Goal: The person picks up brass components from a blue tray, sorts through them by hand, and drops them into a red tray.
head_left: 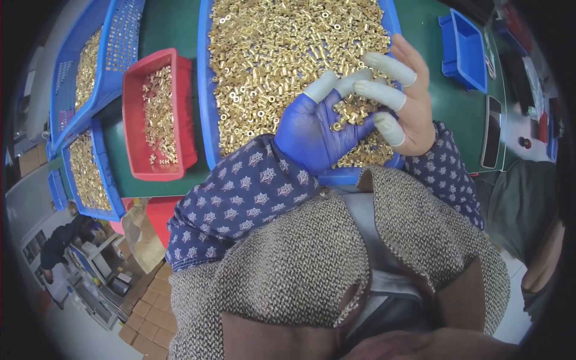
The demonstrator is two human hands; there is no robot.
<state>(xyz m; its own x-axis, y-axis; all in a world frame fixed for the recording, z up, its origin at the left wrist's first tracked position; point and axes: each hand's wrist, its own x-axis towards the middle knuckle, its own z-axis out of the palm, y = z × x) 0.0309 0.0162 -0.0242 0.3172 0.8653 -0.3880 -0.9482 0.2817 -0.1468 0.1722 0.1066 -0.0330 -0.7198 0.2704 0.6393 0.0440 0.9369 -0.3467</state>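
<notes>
My left hand (318, 132), in a blue glove with white covers over fingertips, is cupped palm up around a small heap of brass fittings (354, 112). Close above that heap, my right hand (403, 99) is bare apart from white finger covers on its thumb and several fingers. Its fingers are curved and spread apart, and I see no piece clearly gripped between them. Both hands are over the near right part of a large blue tray (207, 114), which is filled with loose brass fittings (288, 54).
Left of the tray, a red bin (187, 114) holds more brass pieces. Blue perforated baskets (122, 45) with brass parts stand further left. A small blue bin (459, 51) and a phone (492, 132) lie on the green table (420, 18) at right. Another person (522, 210) is at the right edge.
</notes>
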